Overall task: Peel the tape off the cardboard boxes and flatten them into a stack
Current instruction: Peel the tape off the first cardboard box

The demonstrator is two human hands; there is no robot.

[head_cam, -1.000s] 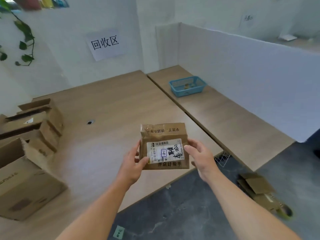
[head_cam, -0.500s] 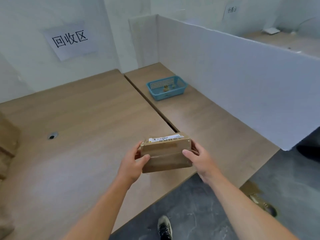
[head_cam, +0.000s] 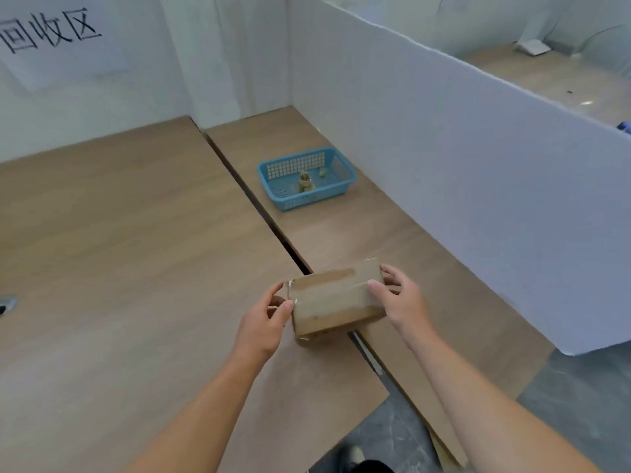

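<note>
**A:** What is different from a second ago?

**B:** The box has been turned over. A second ago its printed label faced the camera and it was held up in the air. Now the label is out of sight and a plain face with a strip of clear tape is uppermost. It has also come down to the desk, right over the seam between the two tops. I cannot tell whether it rests there or hangs just above.

**A:** And the hands?

**B:** Both grip it by the ends. The left hand pinches the left end between thumb and fingers. The right hand has its thumb on the top face and its fingers curled behind the right end.

**A:** What does that mean for the job?

**B:** I judge the looking-over is done and peeling comes next, since the taped face is now up where a nail can reach it. The tape looks flat, crinkled only at the left corner, which is a likely place to start. The blue basket further along holds small lumps, too small to identify. This box is not yet flattened
</note>
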